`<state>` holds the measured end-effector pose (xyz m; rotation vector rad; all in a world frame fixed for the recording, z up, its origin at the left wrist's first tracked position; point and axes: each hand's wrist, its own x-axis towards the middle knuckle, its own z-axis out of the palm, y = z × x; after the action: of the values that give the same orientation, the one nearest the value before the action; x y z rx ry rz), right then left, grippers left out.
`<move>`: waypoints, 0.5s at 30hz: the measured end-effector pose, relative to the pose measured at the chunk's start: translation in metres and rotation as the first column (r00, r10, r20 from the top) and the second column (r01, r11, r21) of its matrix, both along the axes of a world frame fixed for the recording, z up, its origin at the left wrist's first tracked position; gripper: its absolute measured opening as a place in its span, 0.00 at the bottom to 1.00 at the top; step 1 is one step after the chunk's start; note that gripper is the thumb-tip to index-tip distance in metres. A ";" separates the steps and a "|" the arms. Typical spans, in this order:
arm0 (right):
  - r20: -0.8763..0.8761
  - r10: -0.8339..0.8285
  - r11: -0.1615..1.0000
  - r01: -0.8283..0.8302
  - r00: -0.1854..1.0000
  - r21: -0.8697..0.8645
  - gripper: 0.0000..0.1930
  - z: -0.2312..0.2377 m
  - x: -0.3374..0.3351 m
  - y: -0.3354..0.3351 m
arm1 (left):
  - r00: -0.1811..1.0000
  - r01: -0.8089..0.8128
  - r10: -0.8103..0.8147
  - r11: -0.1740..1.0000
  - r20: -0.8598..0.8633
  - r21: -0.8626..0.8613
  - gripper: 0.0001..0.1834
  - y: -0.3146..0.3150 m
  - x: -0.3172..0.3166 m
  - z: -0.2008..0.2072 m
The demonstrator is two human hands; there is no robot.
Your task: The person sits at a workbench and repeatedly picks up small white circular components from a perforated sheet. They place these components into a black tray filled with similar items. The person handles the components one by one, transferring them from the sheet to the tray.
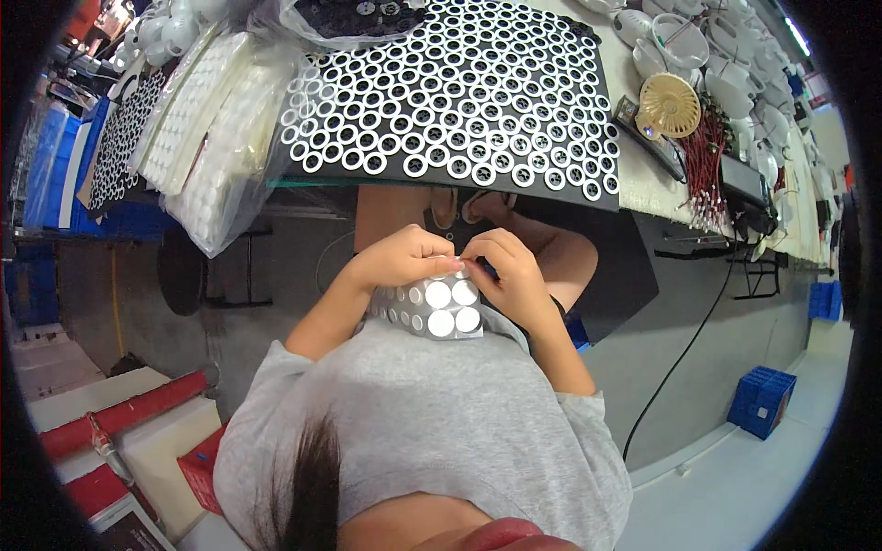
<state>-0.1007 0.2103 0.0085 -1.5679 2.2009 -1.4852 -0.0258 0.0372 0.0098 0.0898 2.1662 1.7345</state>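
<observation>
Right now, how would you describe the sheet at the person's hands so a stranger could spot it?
Start at the black mat, then drop to the grey shirt below it. In front of the shirt, touched by the left hand and right hand, is a sheet with rows of solid white discs, unlike the mat's dark-centred white rings.

sticker sheet (441, 321) partly hidden by fingers (435, 266), bag of black parts (323, 39) cut off by upper edge

Grey flr (694, 404), ceiling lt (797, 37).
</observation>
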 end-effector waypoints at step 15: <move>0.246 0.207 0.955 -0.249 0.947 0.158 0.06 0.014 -0.010 -0.010 | 0.996 0.060 -0.068 0.988 0.053 0.142 0.16 -0.014 0.004 -0.011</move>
<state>-0.1111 0.2001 0.0221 -1.4548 1.8971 -1.2781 -0.0217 0.0228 -0.0016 0.1420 1.9771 1.8286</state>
